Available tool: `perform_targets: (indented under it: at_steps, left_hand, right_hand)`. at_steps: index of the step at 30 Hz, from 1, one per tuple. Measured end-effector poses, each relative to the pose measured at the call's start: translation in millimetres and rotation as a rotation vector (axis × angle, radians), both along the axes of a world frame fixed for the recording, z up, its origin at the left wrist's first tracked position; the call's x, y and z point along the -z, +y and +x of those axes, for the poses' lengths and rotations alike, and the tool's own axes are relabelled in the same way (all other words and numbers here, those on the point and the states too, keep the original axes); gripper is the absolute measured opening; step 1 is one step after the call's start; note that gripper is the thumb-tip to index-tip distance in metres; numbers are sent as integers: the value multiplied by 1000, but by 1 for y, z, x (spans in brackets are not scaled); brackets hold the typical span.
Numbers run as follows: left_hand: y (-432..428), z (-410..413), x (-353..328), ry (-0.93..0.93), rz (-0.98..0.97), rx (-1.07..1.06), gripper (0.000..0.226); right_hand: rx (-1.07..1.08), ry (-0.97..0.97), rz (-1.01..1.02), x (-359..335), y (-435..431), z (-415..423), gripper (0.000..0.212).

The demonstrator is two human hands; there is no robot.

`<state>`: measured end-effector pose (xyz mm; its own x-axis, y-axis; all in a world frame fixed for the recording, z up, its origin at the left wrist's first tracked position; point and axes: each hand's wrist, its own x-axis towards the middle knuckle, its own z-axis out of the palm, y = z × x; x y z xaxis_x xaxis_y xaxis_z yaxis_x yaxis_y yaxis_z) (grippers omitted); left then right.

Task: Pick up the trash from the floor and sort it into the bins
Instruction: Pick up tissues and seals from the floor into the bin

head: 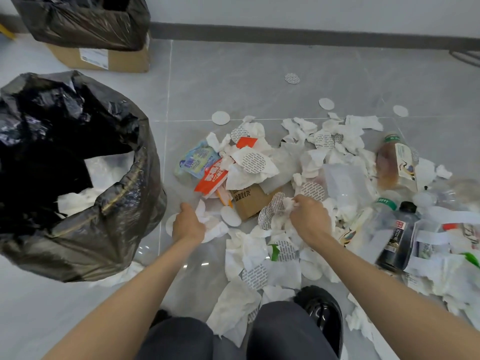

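Far left of the left hand: the near bin [124,203], lined with a black bag, mouth open, white tissue visible inside. Beyond it, up and left of the same hand: a second bin [85,24], its black bag set in a cardboard box [122,61].

Left hand [188,224]: low over the floor [233,74], just right of the near bin, fingers curled round a crumpled white tissue [209,220]. A round white disc [170,224] lies partly under this hand.

Ahead of the left hand: a blue packet [196,162] and an orange wrapper [211,179], touching each other at the left edge of the litter pile. Between the two hands: a brown cardboard piece [250,201], flat on the floor, partly covered by tissue.

Right hand [309,219]: apart from the left hand, fingertips pinching a wad of white tissue [287,203]. Printed foil seals [275,206] lie just left of that wad.

On the near side of the right hand: loose tissues [249,253] spread toward a black shoe [322,310].

Right of the right hand: a dark bottle [397,235] with a black cap, tilted among paper. Beyond it, a tea bottle [394,162] holding brown liquid, lying among tissue. Far ahead of the right hand: a single round seal [292,78] on bare floor, well apart from the pile.
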<state>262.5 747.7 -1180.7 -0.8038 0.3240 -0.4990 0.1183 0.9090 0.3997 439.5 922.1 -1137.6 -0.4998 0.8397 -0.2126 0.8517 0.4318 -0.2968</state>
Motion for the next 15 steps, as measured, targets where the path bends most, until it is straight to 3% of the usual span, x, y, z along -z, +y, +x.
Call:
perform_targets:
  at_steps: [6, 15]
  left_hand:
    - [0, 3, -14, -31, -9, 86, 31]
    - [20, -1, -105, -8, 374, 72, 25]
  right_hand:
    - [66, 58, -90, -22, 4, -10, 31]
    - [188, 494, -324, -94, 2, -39, 26]
